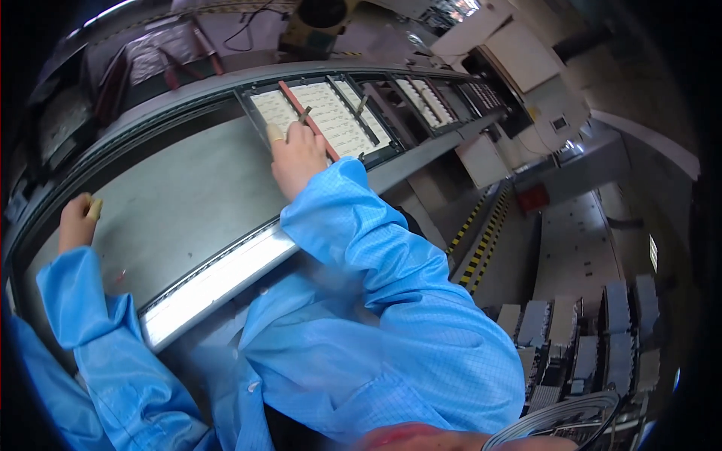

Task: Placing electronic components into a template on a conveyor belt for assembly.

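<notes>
My right hand [299, 159] is over the near left part of a dark carrier frame [392, 150] that holds white circuit panels [323, 101]. Its fingers are curled beside a reddish bar [293, 101] crossing the panels, close to a small upright metal clip [304, 114]. What they grip, if anything, is hidden. A yellow cover sits on a finger or the thumb. At the far left, my left hand [77, 224] hovers by the conveyor's edge, fingers curled in, with a yellow-covered digit. Whether anything small is inside it does not show.
The grey conveyor bed [173, 195] runs between metal rails [218, 282]. Further along it another carrier [429, 101] stands before a pale machine [526, 56]. A dark machine part [316, 22] stands behind. Racked grey panels [587, 338] are at lower right, near yellow-black floor stripes [481, 233].
</notes>
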Tool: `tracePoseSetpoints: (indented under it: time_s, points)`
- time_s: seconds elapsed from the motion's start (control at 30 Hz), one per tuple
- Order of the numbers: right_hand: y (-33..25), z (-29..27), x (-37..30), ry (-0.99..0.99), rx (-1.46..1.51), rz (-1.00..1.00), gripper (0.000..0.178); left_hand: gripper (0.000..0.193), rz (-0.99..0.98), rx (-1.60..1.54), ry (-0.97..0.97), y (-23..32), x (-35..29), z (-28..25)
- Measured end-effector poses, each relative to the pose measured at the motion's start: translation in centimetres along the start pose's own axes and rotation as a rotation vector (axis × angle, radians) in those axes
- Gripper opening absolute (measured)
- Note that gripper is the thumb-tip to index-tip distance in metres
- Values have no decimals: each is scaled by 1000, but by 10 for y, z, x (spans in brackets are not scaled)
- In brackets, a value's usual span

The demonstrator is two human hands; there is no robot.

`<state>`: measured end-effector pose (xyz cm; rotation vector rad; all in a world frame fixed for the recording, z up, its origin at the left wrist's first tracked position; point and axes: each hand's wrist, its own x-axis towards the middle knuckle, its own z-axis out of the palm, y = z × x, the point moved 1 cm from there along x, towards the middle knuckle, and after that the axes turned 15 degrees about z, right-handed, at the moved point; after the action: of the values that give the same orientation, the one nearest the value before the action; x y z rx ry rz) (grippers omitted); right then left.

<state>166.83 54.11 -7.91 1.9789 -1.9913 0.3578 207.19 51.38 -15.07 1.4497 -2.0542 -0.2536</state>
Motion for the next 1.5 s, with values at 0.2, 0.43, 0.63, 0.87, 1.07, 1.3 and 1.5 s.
tracePoseSetpoints:
  time_s: [0.2,0.43,0.63,0.87,1.07,1.3,1.5]
  points:
    - [-16,23,-15,95,-136,320,53,21,-32,-64,7,-79,-60,-55]
    - [-15,51,-7,121,-94,499,46,22,-40,-49,-10,-149,-74,-46]
    - [-5,78,7,152,-111,500,41,22,-62,-53,11,-164,-79,-41]
    - [54,111,44,165,-230,617,40,23,-90,-38,-80,-158,-51,-20]
    - [129,157,77,160,-264,756,54,20,-140,-50,-119,-162,-39,16]
    - [189,200,115,92,-294,876,62,25,-115,-33,-115,-184,-24,56]
    - [183,218,141,190,-43,1057,45,25,-180,-79,-235,-199,-6,64]
